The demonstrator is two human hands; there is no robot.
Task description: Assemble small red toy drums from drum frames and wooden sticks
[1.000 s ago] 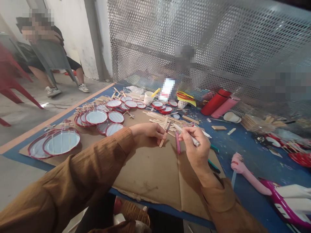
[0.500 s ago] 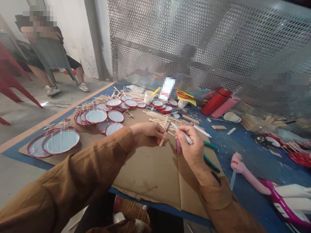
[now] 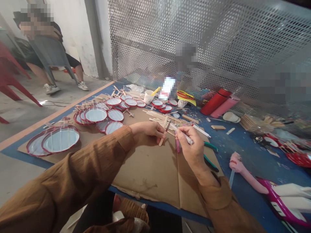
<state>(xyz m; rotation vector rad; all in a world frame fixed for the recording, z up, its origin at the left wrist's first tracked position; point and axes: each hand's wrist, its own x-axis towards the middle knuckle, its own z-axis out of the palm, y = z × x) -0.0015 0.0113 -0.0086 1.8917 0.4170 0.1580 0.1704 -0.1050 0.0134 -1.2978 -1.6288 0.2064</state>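
My left hand (image 3: 151,130) is closed on crossed wooden craft sticks (image 3: 164,135), pinching them over the cardboard sheet (image 3: 145,171). One stick slants down past the fingertips, its upper end darker. To its right, my right hand (image 3: 193,145) is wrapped round a white pen-like tube (image 3: 189,140). The tube's narrow front end points left at the upper part of the sticks; whether it touches them I cannot tell. Behind both hands lies a loose pile of craft sticks (image 3: 155,116). Green-handled pliers (image 3: 211,162) lie by my right wrist, partly hidden.
Round red-rimmed discs (image 3: 60,140) cover the left of the blue table (image 3: 223,139). A paper cup (image 3: 148,97), a lit phone (image 3: 167,88) and a red bottle (image 3: 216,101) stand near the perforated metal panel (image 3: 145,38). A pink-and-purple object (image 3: 252,179) lies right. A person sits far left.
Both hands keep their grips in almost the same place. The white tube's front end has shifted very slightly downward; the view has moved a little.
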